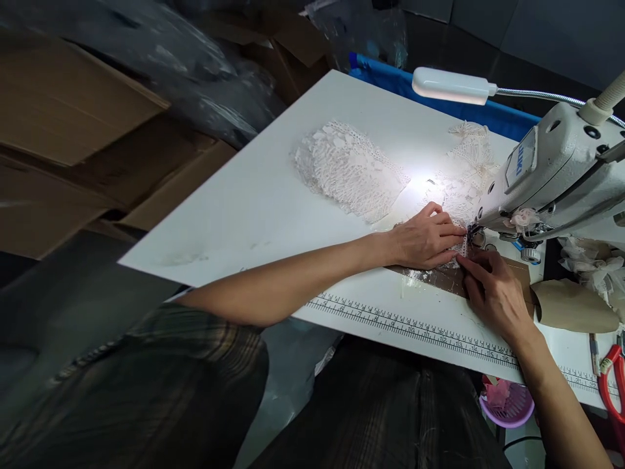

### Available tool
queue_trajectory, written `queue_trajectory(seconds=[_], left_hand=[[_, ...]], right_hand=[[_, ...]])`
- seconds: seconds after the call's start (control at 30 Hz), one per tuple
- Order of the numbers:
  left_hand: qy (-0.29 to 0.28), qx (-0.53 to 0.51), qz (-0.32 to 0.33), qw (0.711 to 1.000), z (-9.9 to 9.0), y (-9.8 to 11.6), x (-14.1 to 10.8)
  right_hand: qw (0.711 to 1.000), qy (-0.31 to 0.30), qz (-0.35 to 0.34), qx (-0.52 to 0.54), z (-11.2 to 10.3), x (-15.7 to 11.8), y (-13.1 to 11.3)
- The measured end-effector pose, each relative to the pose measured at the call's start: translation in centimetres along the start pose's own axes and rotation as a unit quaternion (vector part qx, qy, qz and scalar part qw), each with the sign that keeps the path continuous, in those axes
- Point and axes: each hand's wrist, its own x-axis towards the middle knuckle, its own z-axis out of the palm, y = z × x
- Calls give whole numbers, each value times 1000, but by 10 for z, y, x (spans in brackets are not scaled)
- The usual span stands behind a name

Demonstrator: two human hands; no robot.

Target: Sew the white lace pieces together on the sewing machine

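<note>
A sewing machine [541, 166] stands at the right of the white table, its needle area close to both hands. White lace fabric [471, 166] runs under my fingers toward the presser foot. My left hand [430, 238] lies on the lace with its fingers stretched out, just left of the foot. Nearer the table's front edge, my right hand [495, 293] pinches the lace edge between thumb and forefinger. The fingers partly hide the stitching spot. Another piece of white lace [349, 169] rests farther left on the table.
A ruler strip [415, 329] follows the front edge of the table [244, 202]. Red-handled scissors [610, 378] and a curved brown card [573, 306] are at the right. A lamp [454, 86] shines from above. Cardboard boxes [73, 104] stand left; a purple basket [508, 407] is below.
</note>
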Motion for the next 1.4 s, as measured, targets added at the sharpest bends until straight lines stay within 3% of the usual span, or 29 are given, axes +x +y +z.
queue_trajectory(seconds=[0.57,0.97,1.4], left_hand=[[-18,-30,-14,999,3,-4,-1],[-15,40,-4,999,-1,3,-1],[-8,28,1,1000,0,-1,0]], right_hand=[[999,42,3,12,5,0,1],[996,27,66,60,3,2,2],[991,16,88,102,5,3,6]])
